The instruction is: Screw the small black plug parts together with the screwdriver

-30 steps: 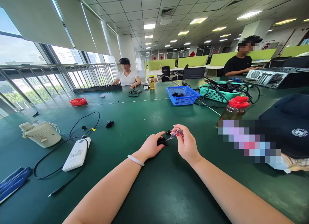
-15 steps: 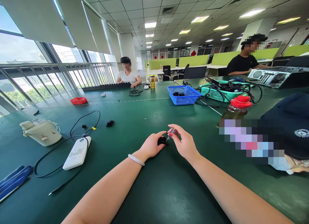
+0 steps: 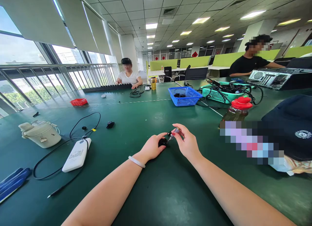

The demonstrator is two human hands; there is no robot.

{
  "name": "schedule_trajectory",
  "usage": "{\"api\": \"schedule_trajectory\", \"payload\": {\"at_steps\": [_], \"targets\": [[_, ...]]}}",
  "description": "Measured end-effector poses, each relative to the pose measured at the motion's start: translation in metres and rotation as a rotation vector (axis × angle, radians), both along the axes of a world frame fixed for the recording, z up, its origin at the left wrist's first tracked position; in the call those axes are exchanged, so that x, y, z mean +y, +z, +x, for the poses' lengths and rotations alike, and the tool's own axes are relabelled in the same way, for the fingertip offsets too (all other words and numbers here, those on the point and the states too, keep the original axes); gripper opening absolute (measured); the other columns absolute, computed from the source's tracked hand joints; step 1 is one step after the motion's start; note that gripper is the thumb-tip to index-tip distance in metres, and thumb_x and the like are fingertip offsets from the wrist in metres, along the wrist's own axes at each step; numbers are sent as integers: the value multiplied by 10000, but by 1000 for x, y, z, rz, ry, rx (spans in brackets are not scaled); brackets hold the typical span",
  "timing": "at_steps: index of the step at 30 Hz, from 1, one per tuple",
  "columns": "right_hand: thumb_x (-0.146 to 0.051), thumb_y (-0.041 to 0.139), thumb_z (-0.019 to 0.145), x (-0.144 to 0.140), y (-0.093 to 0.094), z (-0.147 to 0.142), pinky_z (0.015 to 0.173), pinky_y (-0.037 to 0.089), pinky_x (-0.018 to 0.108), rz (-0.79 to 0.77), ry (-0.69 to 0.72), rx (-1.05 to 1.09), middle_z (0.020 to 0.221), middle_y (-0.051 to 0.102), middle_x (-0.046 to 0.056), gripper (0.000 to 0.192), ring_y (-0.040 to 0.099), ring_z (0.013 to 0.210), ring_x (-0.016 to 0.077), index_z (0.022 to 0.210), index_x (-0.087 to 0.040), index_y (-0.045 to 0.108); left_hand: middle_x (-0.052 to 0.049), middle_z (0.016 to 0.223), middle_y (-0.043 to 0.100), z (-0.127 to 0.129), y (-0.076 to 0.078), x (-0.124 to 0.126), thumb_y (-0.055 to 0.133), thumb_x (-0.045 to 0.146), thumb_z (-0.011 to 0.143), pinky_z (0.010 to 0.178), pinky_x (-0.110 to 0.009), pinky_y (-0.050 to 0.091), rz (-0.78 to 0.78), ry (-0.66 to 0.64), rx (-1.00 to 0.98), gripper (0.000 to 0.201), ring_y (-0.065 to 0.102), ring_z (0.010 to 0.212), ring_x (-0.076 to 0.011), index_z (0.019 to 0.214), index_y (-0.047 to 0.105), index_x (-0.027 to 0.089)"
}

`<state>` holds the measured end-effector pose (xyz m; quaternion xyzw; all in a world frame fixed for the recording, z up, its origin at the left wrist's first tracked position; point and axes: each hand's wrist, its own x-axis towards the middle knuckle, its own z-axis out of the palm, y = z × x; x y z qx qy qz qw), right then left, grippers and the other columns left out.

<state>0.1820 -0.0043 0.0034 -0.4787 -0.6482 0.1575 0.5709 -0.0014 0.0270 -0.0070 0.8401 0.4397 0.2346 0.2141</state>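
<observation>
On the green table in front of me, my left hand [image 3: 152, 147] is closed round a small black plastic part [image 3: 162, 142], much of it hidden by the fingers. My right hand [image 3: 188, 142] pinches the handle of a small screwdriver [image 3: 177, 130] between thumb and fingers. The tool slants down to the left, its metal shaft reaching the black part. Whether the tip sits in a screw is too small to tell. Another black bit [image 3: 169, 133] shows just above the shaft, by the left fingertips.
Left lie a white power bank [image 3: 76, 155] with a black cable, a cream bottle [image 3: 41, 134] and blue gloves [image 3: 14, 183]. Ahead are a red tray [image 3: 78, 102], a blue basket [image 3: 184, 101] and a green basket [image 3: 216, 95] of cables. Right stands a red-lidded bottle [image 3: 237, 110]. Two people sit opposite.
My right hand has shifted slightly right with the screwdriver, whose handle shows more. My left hand stays nearly still. The person at the right has stretched an arm out over the computer case.
</observation>
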Motion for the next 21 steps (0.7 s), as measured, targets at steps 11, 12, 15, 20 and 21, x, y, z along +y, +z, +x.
{"api": "schedule_trajectory", "payload": {"at_steps": [11, 12, 15, 20, 21], "targets": [[-195, 432, 938, -7, -2, -5, 867, 576, 364, 101, 98, -148, 1045, 707, 53, 350, 700, 915, 183, 1269, -247, 532, -32, 1144, 701, -1, 0, 1, 663, 163, 788, 981, -392, 469, 18, -40, -19, 682, 625, 1056, -235, 1430, 458, 262], [-187, 432, 936, -8, -1, -5, 860, 580, 361, 116, 96, -162, 1041, 708, 54, 351, 699, 915, 184, 1266, -248, 537, -30, 1146, 701, -1, -1, 1, 662, 161, 788, 986, -391, 465, 20, -44, -21, 686, 624, 1060, -235, 1434, 453, 264], [-161, 420, 941, -11, 0, -6, 864, 582, 357, 193, 79, -171, 1017, 707, 50, 351, 697, 915, 182, 1260, -249, 538, -36, 1146, 700, -1, -1, 1, 666, 164, 788, 982, -382, 467, 17, -34, -11, 674, 620, 1071, -238, 1424, 463, 253], [-148, 412, 962, -19, 3, -8, 879, 586, 351, 316, 65, -130, 1060, 693, 48, 367, 692, 943, 173, 1298, -265, 502, -51, 1154, 689, 0, 0, 0, 674, 181, 790, 961, -381, 477, 14, -8, 23, 643, 615, 1073, -246, 1400, 483, 241], [-150, 411, 964, -20, 3, -10, 878, 588, 354, 322, 75, -147, 1065, 694, 49, 367, 693, 946, 176, 1299, -267, 503, -51, 1145, 689, 0, 0, 0, 671, 181, 792, 952, -378, 479, 18, -13, 22, 630, 617, 1062, -244, 1392, 489, 241]]}}
